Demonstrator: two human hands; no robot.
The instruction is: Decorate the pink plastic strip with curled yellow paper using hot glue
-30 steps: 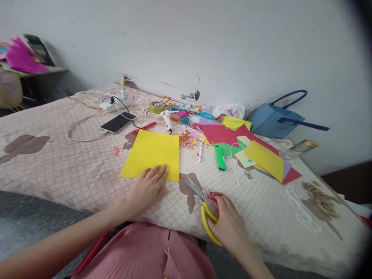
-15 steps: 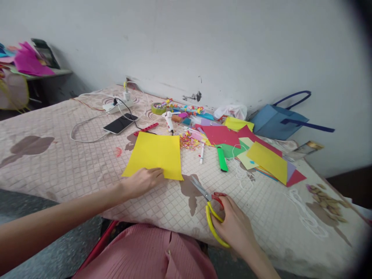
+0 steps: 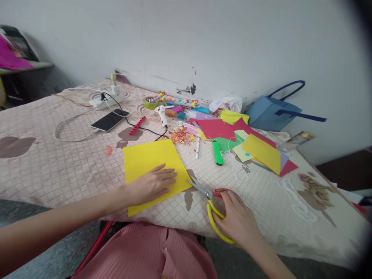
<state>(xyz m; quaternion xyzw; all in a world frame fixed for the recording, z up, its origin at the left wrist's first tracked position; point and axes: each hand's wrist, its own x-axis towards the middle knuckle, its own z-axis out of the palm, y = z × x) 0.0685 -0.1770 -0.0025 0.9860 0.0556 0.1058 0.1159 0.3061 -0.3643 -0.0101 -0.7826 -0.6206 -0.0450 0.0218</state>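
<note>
A square yellow sheet (image 3: 148, 161) lies turned at an angle near the table's front edge. My left hand (image 3: 154, 184) rests flat on it with the fingers spread a little. In my right hand (image 3: 236, 215) is a pair of scissors (image 3: 205, 192) with one red and one yellow handle. Their blades are slightly parted, and the tips are at the sheet's right corner. Whether the tips touch the sheet I cannot tell.
Behind the sheet are a red strip (image 3: 137, 126), a phone (image 3: 110, 120) on a cable, a power strip (image 3: 106, 100) and a white glue gun (image 3: 162, 116). To the right lie a green cutter (image 3: 217, 153), coloured sheets (image 3: 263, 153), white string (image 3: 299, 201) and a blue bag (image 3: 273, 112).
The yellow sheet has turned and come nearer to me. My left hand has gone from gripping its near edge to lying flat on it. The scissors' blades have closed somewhat.
</note>
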